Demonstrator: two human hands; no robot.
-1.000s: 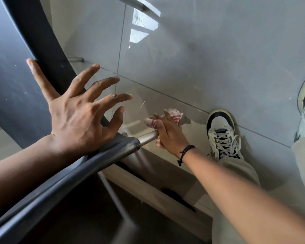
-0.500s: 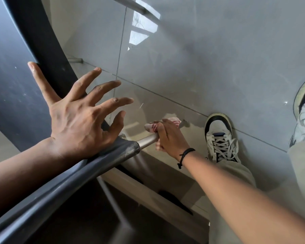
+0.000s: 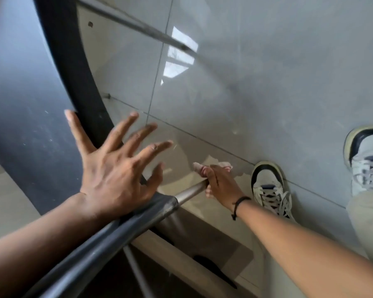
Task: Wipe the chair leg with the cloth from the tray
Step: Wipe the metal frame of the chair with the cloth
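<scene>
- My right hand point(image 3: 221, 186) is clenched around the cloth point(image 3: 205, 168), a pink-and-white striped rag bunched up in my fist.
- The cloth is wrapped about the far end of the chair leg point(image 3: 190, 191), a bare metal tube; bits of the fabric stick out above my knuckles and below my palm.
- The chair leg runs from the dark chair frame point(image 3: 116, 235) out to my right fist, so the cloth sits at the tube's far end, well apart from my other hand.
- My left hand point(image 3: 114, 168) is released, holding nothing: the fingers are spread wide and the heel of the palm rests on the chair frame just where the metal tube begins.
- A black cord bracelet point(image 3: 238, 204) sits on my right wrist.
- My shoe point(image 3: 269, 186) stands on the grey tiled floor point(image 3: 267, 82) just beside my right hand; a second shoe point(image 3: 368, 158) is at the right edge.
</scene>
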